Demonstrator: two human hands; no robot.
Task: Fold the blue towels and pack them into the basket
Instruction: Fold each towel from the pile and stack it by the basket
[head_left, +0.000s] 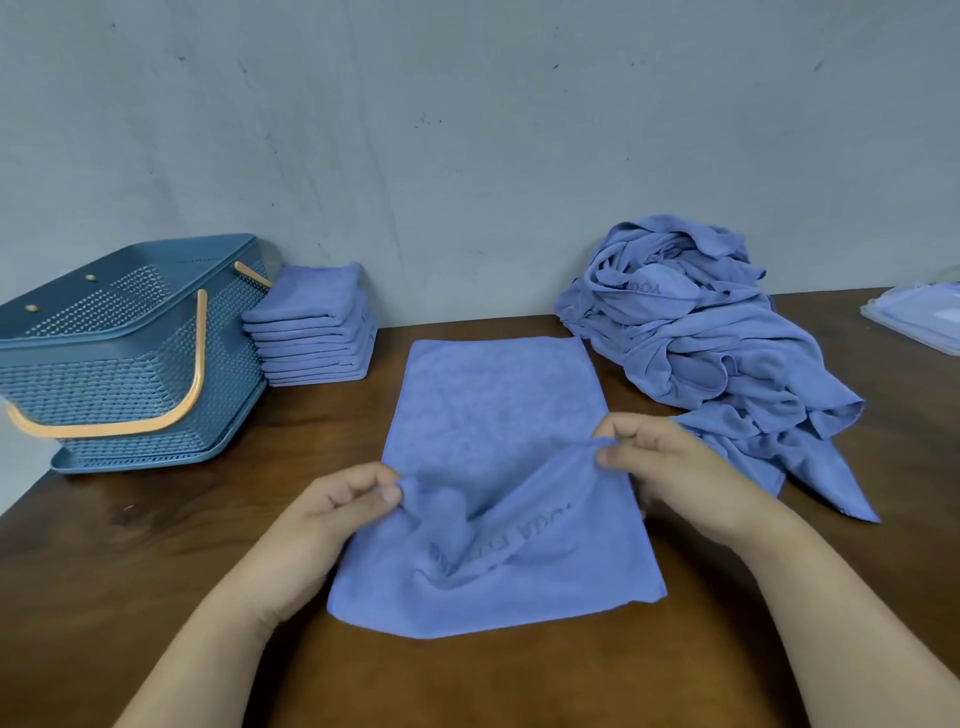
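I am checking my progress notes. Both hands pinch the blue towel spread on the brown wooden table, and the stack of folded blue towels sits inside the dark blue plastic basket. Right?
Not inside: the head view shows the stack of folded blue towels on the brown wooden table beside the dark blue plastic basket. The left hand and right hand pinch the spread blue towel.

Soft, even light fills the room, cool and a little dim, with no hard glare. The pale grey plaster wall (467, 130) is flatly lit. Faint shadows sit under the blue perforated plastic basket (130, 364) at left on the dark brown wooden worktop (519, 686). Embossed lettering on the flat blue microfibre towel (498, 415) at centre looks smeared. Toward the frame's edges the worktop's back edge bends and detail softens.
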